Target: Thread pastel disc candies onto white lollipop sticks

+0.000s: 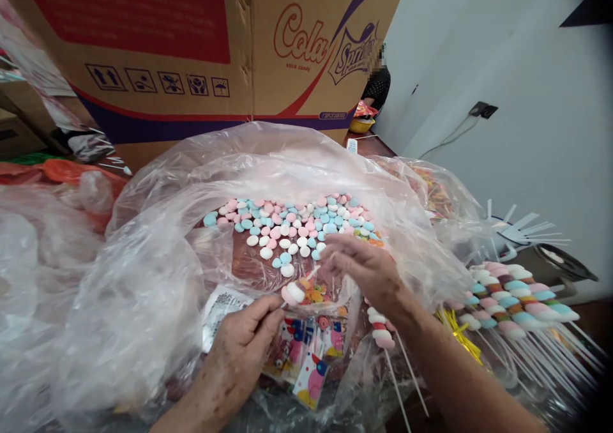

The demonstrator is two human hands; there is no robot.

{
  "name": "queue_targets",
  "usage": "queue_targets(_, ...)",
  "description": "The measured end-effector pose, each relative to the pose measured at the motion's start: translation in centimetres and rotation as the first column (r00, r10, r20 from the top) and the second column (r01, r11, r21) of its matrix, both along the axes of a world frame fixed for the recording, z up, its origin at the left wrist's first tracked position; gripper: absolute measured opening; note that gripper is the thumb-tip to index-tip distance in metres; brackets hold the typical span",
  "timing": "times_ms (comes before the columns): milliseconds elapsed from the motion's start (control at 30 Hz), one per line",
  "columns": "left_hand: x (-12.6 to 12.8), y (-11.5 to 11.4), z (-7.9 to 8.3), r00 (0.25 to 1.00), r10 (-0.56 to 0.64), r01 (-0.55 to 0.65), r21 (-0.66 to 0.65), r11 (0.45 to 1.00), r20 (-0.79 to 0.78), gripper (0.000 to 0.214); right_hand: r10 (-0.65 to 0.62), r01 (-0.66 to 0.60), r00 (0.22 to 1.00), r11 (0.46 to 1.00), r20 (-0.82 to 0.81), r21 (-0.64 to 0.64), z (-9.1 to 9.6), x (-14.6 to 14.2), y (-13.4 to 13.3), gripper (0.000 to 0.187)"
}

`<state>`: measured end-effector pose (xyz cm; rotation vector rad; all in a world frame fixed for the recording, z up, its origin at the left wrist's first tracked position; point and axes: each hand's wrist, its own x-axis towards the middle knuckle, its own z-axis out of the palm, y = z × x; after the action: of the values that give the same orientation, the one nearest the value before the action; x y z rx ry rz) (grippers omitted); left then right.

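Note:
My left hand (246,334) pinches a stick strung with a few marshmallows (293,292), pink, white and brownish, with the stick's pale tip pointing up and right. Just beyond that tip is my right hand (357,264), its fingers stretched out and apart; I see nothing held in it. Loose pink, blue and white marshmallows (287,222) are spread over the table behind both hands. Small orange and green gummies (318,291) lie under the stick. Nearer me are colourful printed packets (310,379). A strung marshmallow skewer (382,331) lies beside my right forearm.
Clear plastic sheeting (138,318) surrounds the candy. A large cardboard box (191,69) stands behind. At right are stacked marshmallow skewers (520,299), yellow ties (460,334), white sticks (531,232) and a bag of candy (433,187). A person (378,85) is partly behind the box.

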<state>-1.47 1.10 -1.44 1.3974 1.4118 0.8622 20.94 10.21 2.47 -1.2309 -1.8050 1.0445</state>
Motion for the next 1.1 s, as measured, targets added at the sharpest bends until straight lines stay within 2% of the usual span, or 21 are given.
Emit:
queue_targets(67, -0.2, 0.1, 0.2, 0.999, 0.037, -0.037, 0.023, 0.999, 0.008, 0.03, -0.173, 0.155, 0.959, 0.983, 0.225, 0.098, 0.2, 0.7, 1.9, 0.027)
queue_targets(100, -0.3, 0.1, 0.3, 0.999, 0.045, -0.046, 0.032, 0.998, 0.01, 0.031, -0.209, 0.168, 0.91, 0.975, 0.359, 0.143, 0.2, 0.9, 2.7, 0.024)
queue_targets(200, -0.5, 0.0, 0.4, 0.999, 0.054, -0.054, 0.044, 0.998, 0.007, 0.031, -0.15, 0.026, 0.722, 0.981, 0.675, 0.191, -0.5, 0.8, 4.5, 0.025)
queue_targets(267, -0.6, -0.1, 0.3, 0.998, 0.061, -0.061, 0.03, 0.998, 0.004, 0.032, -0.095, -0.064, 0.65, 0.982, 0.754, 0.179, -1.1, 0.1, 4.9, 0.026)
queue_targets(333, -0.8, -0.2, 0.2, 0.998, 0.068, -0.068, 0.01, 0.998, 0.004, 0.033, -0.048, -0.121, 0.631, 0.98, 0.775, 0.159, -1.6, -0.6, 4.9, 0.023)
queue_targets(500, -1.1, -0.3, 0.0, 0.996, 0.087, -0.087, -0.004, 0.996, -0.003, 0.033, -0.026, -0.189, 0.529, 0.971, 0.848, 0.147, -2.5, -2.2, 3.5, 0.017)
queue_targets(633, -0.7, -0.4, 0.4, 0.989, 0.142, -0.142, -0.01, 0.99, 0.039, 0.033, -0.061, -0.155, 0.532, 0.973, 0.844, 0.168, -3.1, -2.5, 2.8, 0.018)
queue_targets(767, -0.5, -0.5, 0.6, 0.985, 0.162, -0.162, -0.013, 0.987, 0.061, 0.03, -0.113, -0.095, 0.69, 0.965, 0.715, 0.244, -3.4, -2.8, 3.0, 0.019)
queue_targets(833, -0.5, -0.5, 0.7, 0.985, 0.163, -0.162, -0.015, 0.987, 0.057, 0.029, -0.107, -0.109, 0.731, 0.957, 0.674, 0.27, -3.6, -3.1, 3.2, 0.022)
queue_targets(900, -0.5, -0.5, 0.7, 0.985, 0.163, -0.162, -0.023, 0.986, 0.052, 0.028, -0.103, -0.127, 0.718, 0.953, 0.688, 0.275, -3.7, -3.6, 3.3, 0.022)
queue_targets(1100, -0.6, -0.5, 1.0, 0.982, 0.181, -0.178, -0.046, 0.983, 0.055, 0.029, -0.115, -0.214, 0.607, 0.929, 0.786, 0.301, -3.3, -4.5, 3.6, 0.026)
